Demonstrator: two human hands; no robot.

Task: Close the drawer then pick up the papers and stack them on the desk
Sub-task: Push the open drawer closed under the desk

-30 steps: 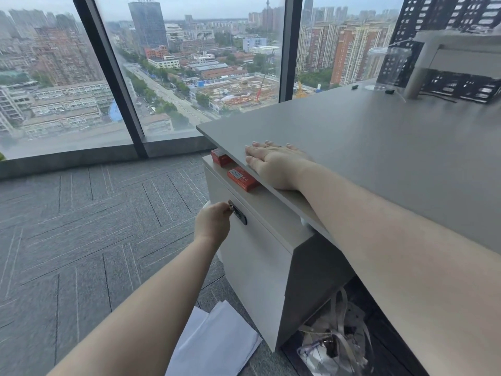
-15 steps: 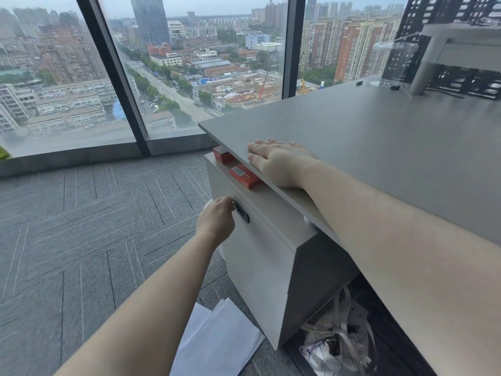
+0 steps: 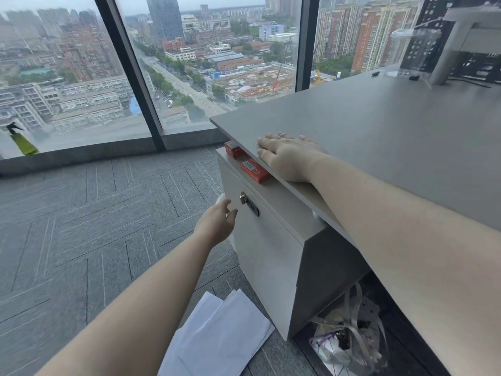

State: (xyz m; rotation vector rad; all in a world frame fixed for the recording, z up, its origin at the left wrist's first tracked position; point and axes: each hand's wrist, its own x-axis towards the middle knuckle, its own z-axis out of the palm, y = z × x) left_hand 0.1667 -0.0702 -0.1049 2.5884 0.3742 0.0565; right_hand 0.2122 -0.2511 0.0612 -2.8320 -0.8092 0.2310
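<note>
My left hand hovers loose and empty, fingers spread, just beside the drawer front, which looks flush shut. My right hand lies flat near the desk edge to steady me. The papers lie on the floor by the cabinet's foot.

The worktop hid part of both red boxes; the left arm covered the papers' near corner.
</note>
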